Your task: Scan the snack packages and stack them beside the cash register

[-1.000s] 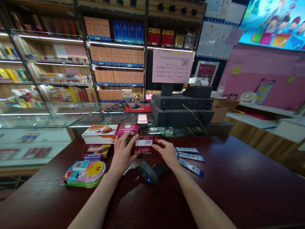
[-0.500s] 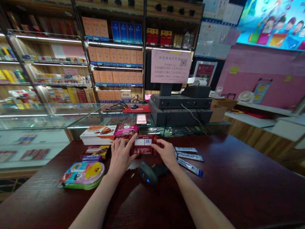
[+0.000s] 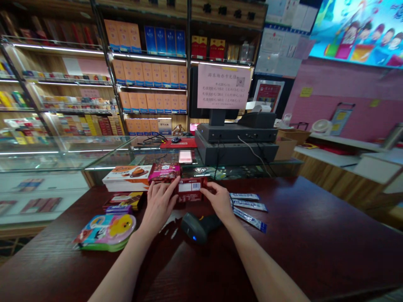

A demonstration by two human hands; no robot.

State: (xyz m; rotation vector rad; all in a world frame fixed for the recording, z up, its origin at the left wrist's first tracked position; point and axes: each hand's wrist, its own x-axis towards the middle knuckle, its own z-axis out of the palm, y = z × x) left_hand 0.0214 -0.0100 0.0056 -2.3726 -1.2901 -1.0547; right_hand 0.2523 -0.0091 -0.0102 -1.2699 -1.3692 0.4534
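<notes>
A dark red packet [image 3: 189,193] with a white label and a barcode faces me above the far part of the table. My right hand [image 3: 218,199] pinches its right end between thumb and fingers. At its left end lies my left hand [image 3: 161,205], fingers stretched out, the index fingertip against the upper left corner. Just beyond the left hand is a pink and brown packet [image 3: 164,171], partly covered by the fingers. A black barcode scanner [image 3: 195,228] with a blue light rests on the table between my forearms, its handle pointing toward my right wrist.
Left of my hands are a white and orange box [image 3: 126,178], a yellow and brown packet [image 3: 126,199], a purple packet [image 3: 118,209] and a colourful animal-printed pack [image 3: 105,230]. Blue and white sachets [image 3: 248,205] lie right. A cash register [image 3: 236,142] stands on the glass counter behind.
My left thumb has drawn back from the dark red packet's lower edge, and the left fingers have straightened. The right hand keeps its pinch. The whole view has shifted slightly.
</notes>
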